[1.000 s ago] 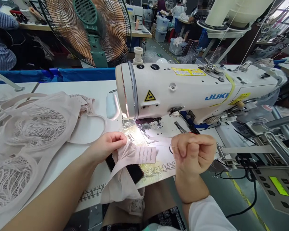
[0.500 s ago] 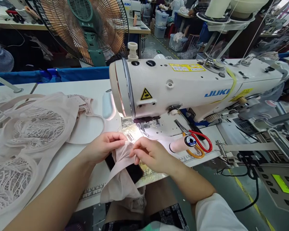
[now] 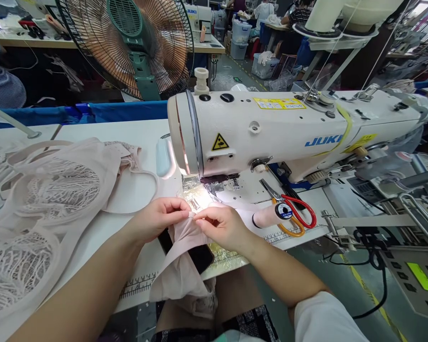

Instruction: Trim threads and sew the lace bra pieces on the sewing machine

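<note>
A pale pink bra (image 3: 180, 266) hangs from my fingers over the table's front edge, its lower part down by my lap. My left hand (image 3: 164, 216) pinches its upper edge from the left. Close beside it, my right hand (image 3: 223, 225) pinches the same edge, the fingertips of both hands nearly meeting. Just beyond my hands stands a white JUKI sewing machine (image 3: 242, 133), its lamp lighting the needle area. Under the fabric lies a dark phone (image 3: 201, 256), partly covered.
More pink lace bras (image 3: 64, 190) are heaped at the left. A spool of pink thread (image 3: 267, 216) and red-and-orange-handled scissors (image 3: 299, 213) lie to the right. A measuring tape (image 3: 139, 285) runs along the front edge. A large fan (image 3: 142, 52) stands behind, and a control panel (image 3: 413, 275) sits at lower right.
My right fingers have closed in on the bra's edge, straightening into a pinch nearer the left fingertips. The view has shifted slightly, so everything sits a little further right and down.
</note>
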### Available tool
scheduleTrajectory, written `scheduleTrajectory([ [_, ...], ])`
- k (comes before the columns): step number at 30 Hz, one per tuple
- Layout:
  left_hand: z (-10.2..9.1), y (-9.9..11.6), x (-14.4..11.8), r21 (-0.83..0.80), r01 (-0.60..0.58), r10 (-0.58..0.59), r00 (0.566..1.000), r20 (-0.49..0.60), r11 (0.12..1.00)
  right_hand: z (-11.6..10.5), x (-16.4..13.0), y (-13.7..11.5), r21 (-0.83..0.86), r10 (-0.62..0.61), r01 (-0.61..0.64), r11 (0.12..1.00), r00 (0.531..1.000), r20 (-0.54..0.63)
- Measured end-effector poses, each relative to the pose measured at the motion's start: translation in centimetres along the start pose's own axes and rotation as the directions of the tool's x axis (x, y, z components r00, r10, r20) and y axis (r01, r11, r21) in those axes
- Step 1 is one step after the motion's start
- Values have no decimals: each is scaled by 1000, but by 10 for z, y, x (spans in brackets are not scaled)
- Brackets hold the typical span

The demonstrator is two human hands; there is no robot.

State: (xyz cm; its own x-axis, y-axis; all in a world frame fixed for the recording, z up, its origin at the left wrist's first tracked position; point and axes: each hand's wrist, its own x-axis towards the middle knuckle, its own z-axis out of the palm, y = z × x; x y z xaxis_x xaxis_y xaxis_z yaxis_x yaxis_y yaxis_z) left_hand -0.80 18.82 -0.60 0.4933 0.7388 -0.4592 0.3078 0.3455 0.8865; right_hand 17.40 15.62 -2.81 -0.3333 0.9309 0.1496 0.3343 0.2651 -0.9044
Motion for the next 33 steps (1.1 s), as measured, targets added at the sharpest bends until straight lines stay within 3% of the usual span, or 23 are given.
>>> scheduleTrajectory([
  [15, 1, -1, 1, -54, 10, -10, 1000, -12, 999, -1, 1, 1, -56, -89, 89, 995, 996, -7],
  [33, -1, -4, 2, 3, 5, -5, 1000, -29, 1000, 0, 3, 3, -113, -144, 142, 983, 990, -6],
])
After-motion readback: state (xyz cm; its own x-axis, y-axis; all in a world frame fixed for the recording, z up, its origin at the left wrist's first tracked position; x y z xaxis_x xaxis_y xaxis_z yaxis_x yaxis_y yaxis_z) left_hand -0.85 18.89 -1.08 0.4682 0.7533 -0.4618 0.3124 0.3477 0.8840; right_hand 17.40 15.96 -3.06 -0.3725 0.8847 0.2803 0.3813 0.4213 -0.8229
